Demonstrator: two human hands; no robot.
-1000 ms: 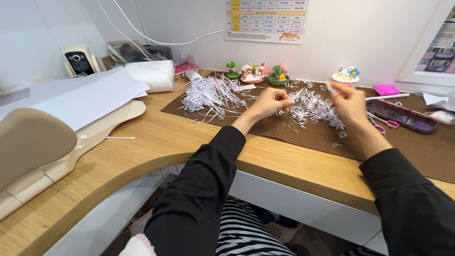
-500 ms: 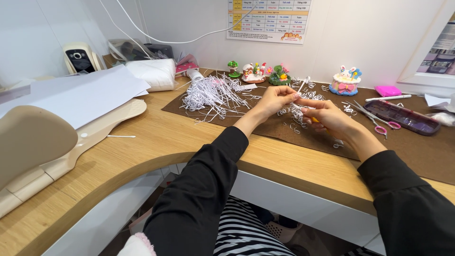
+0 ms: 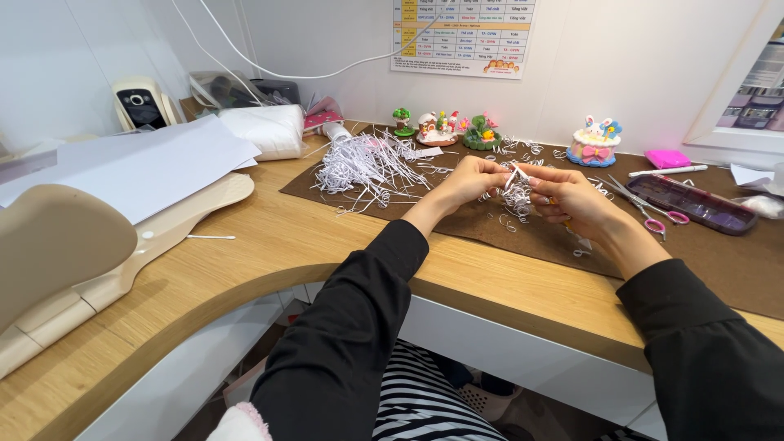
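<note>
My left hand (image 3: 472, 180) and my right hand (image 3: 565, 194) meet over the brown mat (image 3: 719, 269), pinching a thin white paper strip (image 3: 514, 174) between their fingertips. Just below them lies a small heap of curled white strips (image 3: 516, 199). A larger pile of straight white paper strips (image 3: 367, 162) sits on the mat to the left of my left hand. Both arms wear black sleeves.
Small clay figurines (image 3: 441, 128) and a pink cake figurine (image 3: 594, 142) line the wall. Pink-handled scissors (image 3: 649, 211), a dark tray (image 3: 701, 203), a pen (image 3: 667, 171) and a pink pad (image 3: 667, 158) lie right. White paper sheets (image 3: 131, 167) and a beige device (image 3: 90, 253) lie left.
My right hand came in from the right to meet my left hand, and both now hold a strip together nearer to me.
</note>
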